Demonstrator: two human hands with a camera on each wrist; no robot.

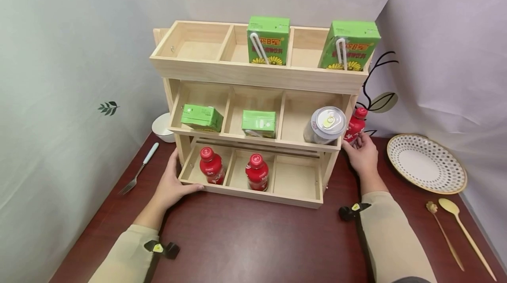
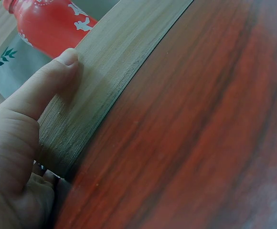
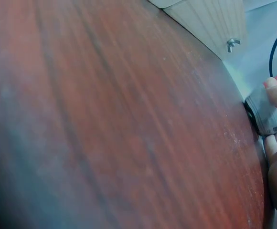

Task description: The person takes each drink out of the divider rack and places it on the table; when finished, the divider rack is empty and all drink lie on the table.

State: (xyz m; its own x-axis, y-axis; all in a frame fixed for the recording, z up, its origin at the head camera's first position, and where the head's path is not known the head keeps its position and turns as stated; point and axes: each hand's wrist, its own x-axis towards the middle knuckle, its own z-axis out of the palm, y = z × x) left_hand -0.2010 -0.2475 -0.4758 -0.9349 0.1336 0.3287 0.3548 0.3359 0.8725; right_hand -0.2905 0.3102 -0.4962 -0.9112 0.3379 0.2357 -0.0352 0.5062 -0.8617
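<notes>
A three-tier wooden rack (image 1: pixel 257 76) stands on the table. My left hand (image 1: pixel 171 186) grips its lower left corner; in the left wrist view the thumb (image 2: pixel 57 71) presses the front board (image 2: pixel 100 62) and the fingers go behind the end. Beyond the rack's right side, my right hand (image 1: pixel 363 155) holds a red bottle (image 1: pixel 356 123), its lower part hidden by the hand and rack. The bottle's grey lower end (image 3: pixel 263 112) shows close to the table in the right wrist view. Two more red bottles (image 1: pixel 212 166) (image 1: pixel 257 173) stand in the bottom tier's left and middle compartments.
Green drink cartons (image 1: pixel 269 41) sit in the top and middle tiers, with a silver can (image 1: pixel 325 125) at the middle tier's right. A dotted plate (image 1: pixel 427 164) and gold spoon (image 1: pixel 449 206) lie right; a fork (image 1: pixel 138 168) and white bowl (image 1: pixel 162 128) are left.
</notes>
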